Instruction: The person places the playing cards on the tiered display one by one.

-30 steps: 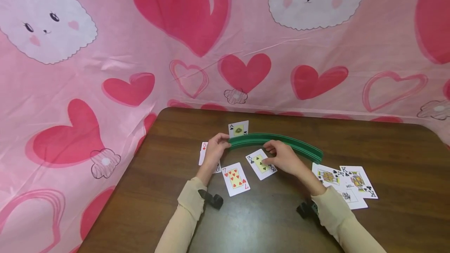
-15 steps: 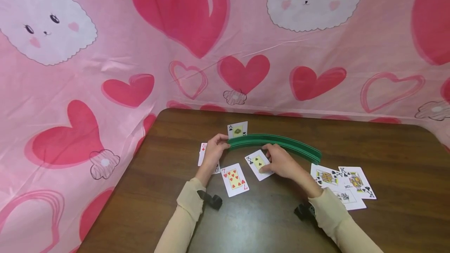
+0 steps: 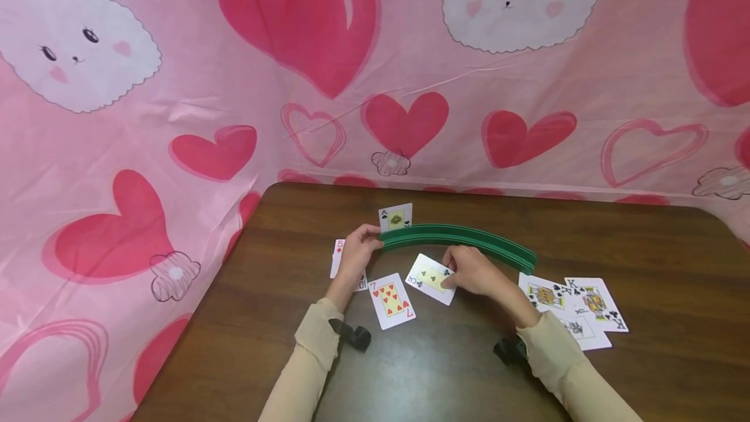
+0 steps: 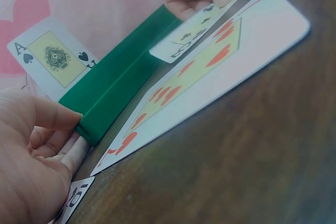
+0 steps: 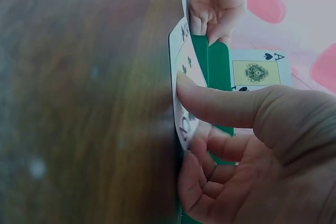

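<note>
In the head view, my left hand [image 3: 355, 258] holds the left end of a curved green playing card holder [image 3: 459, 235]. Thumb and fingers close on that end in the left wrist view. An ace of spades [image 3: 396, 218] stands upright at the holder's left part. My right hand [image 3: 476, 271] pinches the three of clubs [image 3: 426, 275], thumb on its face. That card is tilted, one edge raised, in front of the holder. The seven of hearts [image 3: 390, 303] lies face up on the table between the hands.
Left of my left hand, a five of diamonds [image 3: 338, 249] and a ten [image 3: 361, 282] are partly covered by it. Beyond my right wrist lie a king of spades [image 3: 543, 294], a king of clubs [image 3: 597, 305] and another figure card [image 3: 586, 334], overlapping. A pink heart-patterned cloth [image 3: 410, 51] hangs behind the table.
The three of clubs lay flatter under my right fingertips; now it is turned and lifted at one edge in a pinch. My left hand stays on the holder.
</note>
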`<state>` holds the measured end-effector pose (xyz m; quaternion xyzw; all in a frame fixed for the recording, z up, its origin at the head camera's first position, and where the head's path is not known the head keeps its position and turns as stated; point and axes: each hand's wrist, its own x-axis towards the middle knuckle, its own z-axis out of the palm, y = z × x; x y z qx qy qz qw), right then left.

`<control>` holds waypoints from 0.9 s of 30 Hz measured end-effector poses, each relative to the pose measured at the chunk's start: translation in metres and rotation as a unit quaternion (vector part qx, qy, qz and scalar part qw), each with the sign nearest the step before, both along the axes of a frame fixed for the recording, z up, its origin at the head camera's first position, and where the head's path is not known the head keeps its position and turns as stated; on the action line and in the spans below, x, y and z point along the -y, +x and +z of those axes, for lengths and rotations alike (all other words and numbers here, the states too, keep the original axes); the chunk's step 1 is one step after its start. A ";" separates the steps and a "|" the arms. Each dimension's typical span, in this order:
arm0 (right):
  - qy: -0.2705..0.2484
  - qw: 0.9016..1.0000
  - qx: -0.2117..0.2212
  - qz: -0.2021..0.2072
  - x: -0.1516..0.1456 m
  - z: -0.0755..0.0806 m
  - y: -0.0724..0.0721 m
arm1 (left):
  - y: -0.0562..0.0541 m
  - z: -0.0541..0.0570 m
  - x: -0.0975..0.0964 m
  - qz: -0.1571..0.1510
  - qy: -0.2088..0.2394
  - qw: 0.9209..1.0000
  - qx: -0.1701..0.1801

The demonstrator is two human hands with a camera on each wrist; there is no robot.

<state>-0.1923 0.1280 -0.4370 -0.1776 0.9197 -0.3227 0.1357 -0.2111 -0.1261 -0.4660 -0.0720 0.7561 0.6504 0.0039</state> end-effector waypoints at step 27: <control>-0.062 0.998 -0.006 -0.023 -0.009 -0.003 -0.006 | 0.001 -0.001 0.000 0.002 0.009 1.000 -0.001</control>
